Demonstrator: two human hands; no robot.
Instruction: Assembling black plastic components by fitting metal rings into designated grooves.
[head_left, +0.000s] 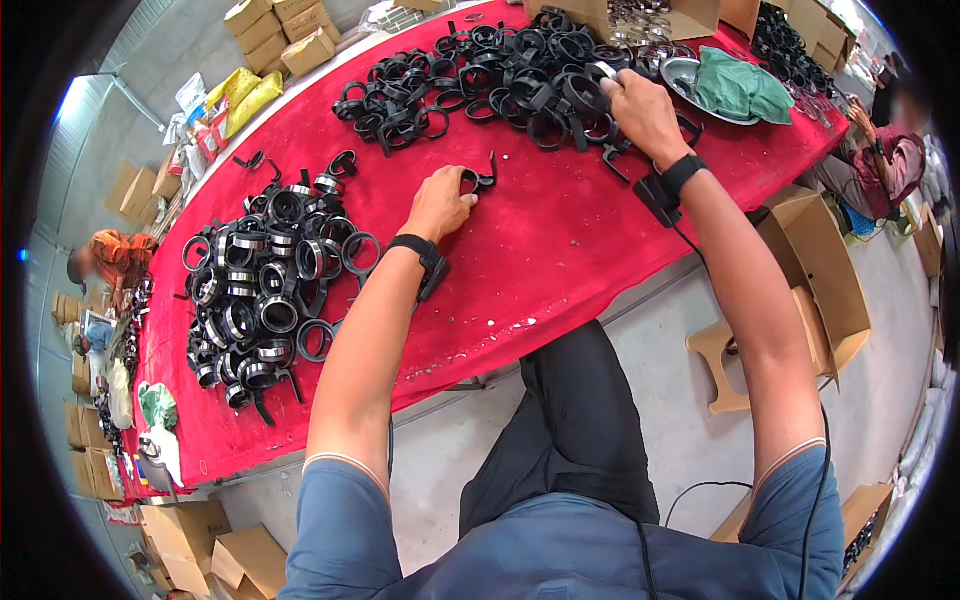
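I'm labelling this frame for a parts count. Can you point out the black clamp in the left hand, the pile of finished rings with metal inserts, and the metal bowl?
black clamp [478,181], head view, its ring.
pile of finished rings [265,290], head view, pile's centre.
metal bowl [678,72], head view, bare left rim.

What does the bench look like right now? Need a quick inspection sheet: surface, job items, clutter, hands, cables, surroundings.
Surface: long table under a red cloth.
Job's things: black ring clamp in the left hand; pile of black ring clamps under the right hand; pile of clamps with metal rings at left.
Clutter: metal bowl holding a green cloth; green bag at the table's left end.
Hands: left hand closed on the clamp; right hand reaching into the pile, grip unclear.
Cables: black cable from the right wristband.
Surroundings: cardboard boxes, beige stool, other people seated at both ends.
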